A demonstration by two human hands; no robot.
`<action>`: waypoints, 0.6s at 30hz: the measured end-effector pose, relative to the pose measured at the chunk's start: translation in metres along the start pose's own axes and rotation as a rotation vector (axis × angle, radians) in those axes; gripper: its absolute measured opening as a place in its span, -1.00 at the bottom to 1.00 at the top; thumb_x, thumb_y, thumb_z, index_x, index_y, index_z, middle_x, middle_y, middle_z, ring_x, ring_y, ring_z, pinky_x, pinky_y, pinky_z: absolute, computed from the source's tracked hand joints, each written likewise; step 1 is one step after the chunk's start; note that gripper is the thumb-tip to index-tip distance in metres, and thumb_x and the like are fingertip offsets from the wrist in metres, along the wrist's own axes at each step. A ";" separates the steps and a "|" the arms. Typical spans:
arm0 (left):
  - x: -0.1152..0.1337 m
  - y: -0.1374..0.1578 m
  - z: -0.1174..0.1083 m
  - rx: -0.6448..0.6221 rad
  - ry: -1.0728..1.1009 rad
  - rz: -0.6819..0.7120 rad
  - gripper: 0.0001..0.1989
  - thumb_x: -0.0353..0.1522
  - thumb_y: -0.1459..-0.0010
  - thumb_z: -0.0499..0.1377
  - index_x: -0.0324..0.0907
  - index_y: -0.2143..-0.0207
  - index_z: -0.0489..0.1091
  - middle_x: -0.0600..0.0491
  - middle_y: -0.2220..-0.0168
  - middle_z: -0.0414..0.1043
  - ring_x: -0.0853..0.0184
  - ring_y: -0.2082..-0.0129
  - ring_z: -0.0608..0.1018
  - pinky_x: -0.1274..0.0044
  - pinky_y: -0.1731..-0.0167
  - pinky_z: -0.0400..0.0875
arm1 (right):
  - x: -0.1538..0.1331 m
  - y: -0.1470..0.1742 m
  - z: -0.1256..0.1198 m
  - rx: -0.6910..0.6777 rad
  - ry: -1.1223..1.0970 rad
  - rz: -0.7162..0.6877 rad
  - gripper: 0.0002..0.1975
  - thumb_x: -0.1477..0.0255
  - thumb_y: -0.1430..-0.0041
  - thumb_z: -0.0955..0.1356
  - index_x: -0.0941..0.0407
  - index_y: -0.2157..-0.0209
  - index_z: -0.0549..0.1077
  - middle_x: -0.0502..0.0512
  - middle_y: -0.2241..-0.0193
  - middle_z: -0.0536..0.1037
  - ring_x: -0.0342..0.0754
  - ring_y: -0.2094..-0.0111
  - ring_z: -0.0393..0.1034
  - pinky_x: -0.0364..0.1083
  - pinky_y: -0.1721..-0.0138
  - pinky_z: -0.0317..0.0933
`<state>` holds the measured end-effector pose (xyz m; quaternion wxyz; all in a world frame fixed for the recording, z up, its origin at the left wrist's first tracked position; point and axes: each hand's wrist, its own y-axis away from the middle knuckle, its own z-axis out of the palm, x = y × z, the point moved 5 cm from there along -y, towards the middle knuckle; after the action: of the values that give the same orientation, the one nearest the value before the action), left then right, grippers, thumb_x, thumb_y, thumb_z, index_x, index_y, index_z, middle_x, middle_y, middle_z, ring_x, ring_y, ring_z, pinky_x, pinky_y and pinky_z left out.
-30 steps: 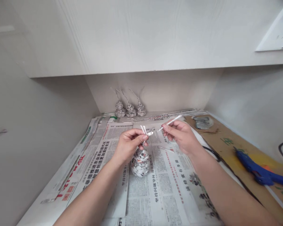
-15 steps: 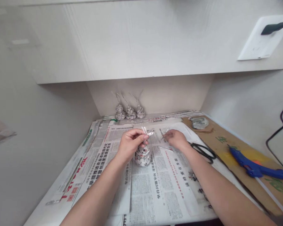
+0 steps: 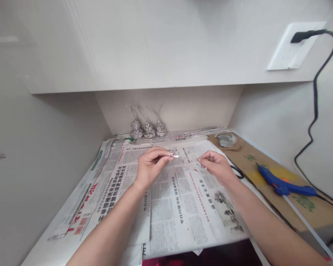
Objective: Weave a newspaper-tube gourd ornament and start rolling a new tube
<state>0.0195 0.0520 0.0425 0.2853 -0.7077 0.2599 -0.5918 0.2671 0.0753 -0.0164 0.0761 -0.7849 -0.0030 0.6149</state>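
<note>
My left hand point(image 3: 152, 164) is closed in a pinch over the newspaper. White rolled paper ends point(image 3: 175, 156) stick out past its thumb and fingertip. The round woven paper body that hung under this hand earlier is out of sight, and I cannot tell where it is. To the right, my right hand point(image 3: 215, 165) also has thumb and forefinger pressed together; anything between them is too small to make out. A cut piece of white paper strip point(image 3: 189, 169) lies on the newspaper point(image 3: 166, 207) between the hands.
Several long paper rods point(image 3: 187, 135) lie at the back beside three woven paper gourds point(image 3: 149, 130). On the right, cardboard point(image 3: 266, 181) carries a blue glue gun point(image 3: 284, 183) and a grey crumpled lump point(image 3: 226, 140). Black scissor handles point(image 3: 238, 172) show behind my right wrist. A cord point(image 3: 315, 99) hangs from the socket.
The woven paper body no longer shows below my left hand. My right hand has moved slightly right, farther from the left. The view has shifted, showing a dark red surface at the bottom.
</note>
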 end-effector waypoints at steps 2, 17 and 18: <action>-0.002 0.000 0.000 0.005 -0.004 -0.006 -0.98 -0.40 -0.03 0.34 -0.16 0.42 0.57 0.04 0.41 0.54 0.39 0.37 0.54 0.56 0.33 0.45 | -0.006 0.017 -0.010 -0.019 -0.044 0.011 -0.69 0.19 0.11 0.47 0.11 0.52 0.37 -0.07 0.65 0.41 -0.21 0.64 0.14 -0.18 0.60 0.01; -0.022 0.009 0.006 -0.003 0.154 -0.333 -0.87 -0.33 0.04 0.38 -0.19 0.42 0.54 0.07 0.46 0.53 0.45 0.56 0.52 0.63 0.56 0.47 | 0.000 0.060 -0.186 0.016 1.254 0.028 -0.69 0.51 -0.15 0.25 0.17 0.15 0.56 0.28 0.12 0.60 0.19 0.13 0.47 0.03 0.12 0.25; -0.023 0.009 0.006 -0.008 0.158 -0.354 -0.87 -0.33 0.04 0.38 -0.19 0.43 0.53 0.08 0.48 0.52 0.45 0.57 0.52 0.63 0.56 0.47 | 0.006 0.060 -0.200 0.006 1.333 0.074 -0.67 0.56 -0.12 0.24 0.21 0.13 0.54 0.34 0.11 0.58 0.21 0.11 0.46 0.03 0.12 0.25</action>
<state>0.0219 0.0623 0.0195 0.1528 -0.6949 0.1555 -0.6853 0.4561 -0.0065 0.0164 0.0427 -0.9964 0.0731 0.0005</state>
